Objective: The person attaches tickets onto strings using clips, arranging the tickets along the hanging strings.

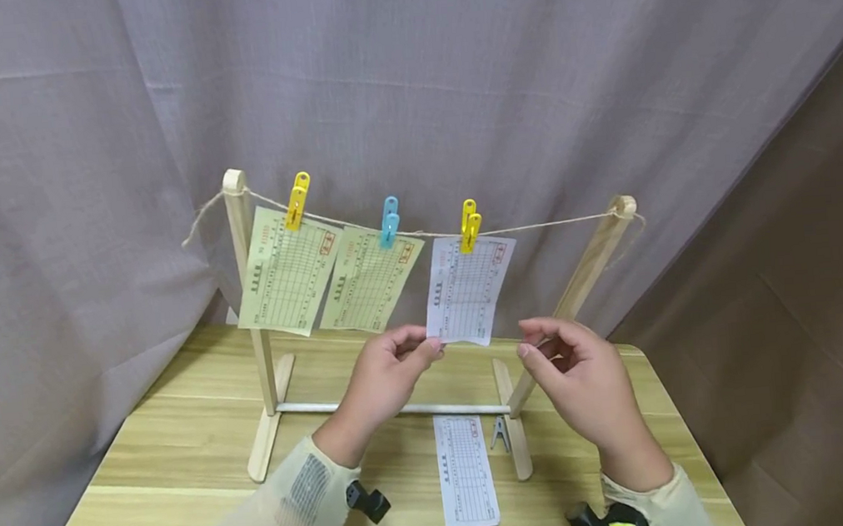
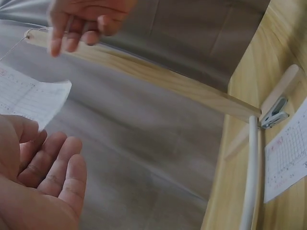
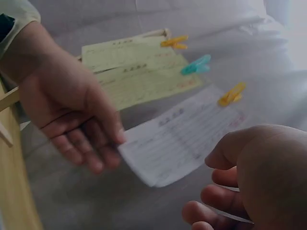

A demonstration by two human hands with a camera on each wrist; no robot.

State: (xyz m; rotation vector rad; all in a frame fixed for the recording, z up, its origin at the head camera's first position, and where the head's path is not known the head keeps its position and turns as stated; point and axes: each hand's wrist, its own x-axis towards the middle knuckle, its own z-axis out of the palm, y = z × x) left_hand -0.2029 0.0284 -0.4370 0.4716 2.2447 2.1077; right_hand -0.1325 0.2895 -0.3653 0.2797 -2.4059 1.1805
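A white printed form [image 1: 469, 288] hangs from the twine under a yellow clothespin [image 1: 470, 227]. My left hand [image 1: 393, 370] pinches its lower left corner between thumb and fingers, as the right wrist view also shows. To the right of the form, my right hand [image 1: 578, 375] is in the air with loosely bent fingers and nothing in them. Further left on the line hang two pale green forms, one green form [image 1: 287, 270] under another yellow clothespin [image 1: 298, 200] and a second green form [image 1: 370, 280] under a blue clothespin [image 1: 389, 222].
The twine [image 1: 554, 225] runs between two wooden posts, joined low down by a white rod [image 1: 434, 410]. Another white form [image 1: 467, 472] lies on the wooden table [image 1: 187, 509], with a grey clothespin [image 1: 499, 434] beside the right foot. A grey curtain [image 1: 405, 80] hangs behind.
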